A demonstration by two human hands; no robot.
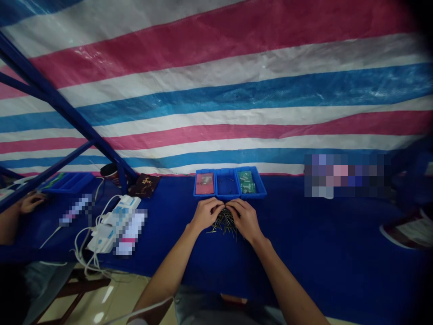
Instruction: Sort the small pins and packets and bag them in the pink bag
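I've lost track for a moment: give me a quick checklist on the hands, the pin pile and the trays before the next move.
1. Both hands at the pile: ok. Left hand and right hand meet over the pile of pins.
2. What the fingers pinch: cannot tell, too small.
3. Pile on the blue table, away from its near edge: ok.
4. Three blue trays close behind the hands: ok.
5. Middle tray nearly bare: ok.
6. Power strip and cables well left of the pile: ok.
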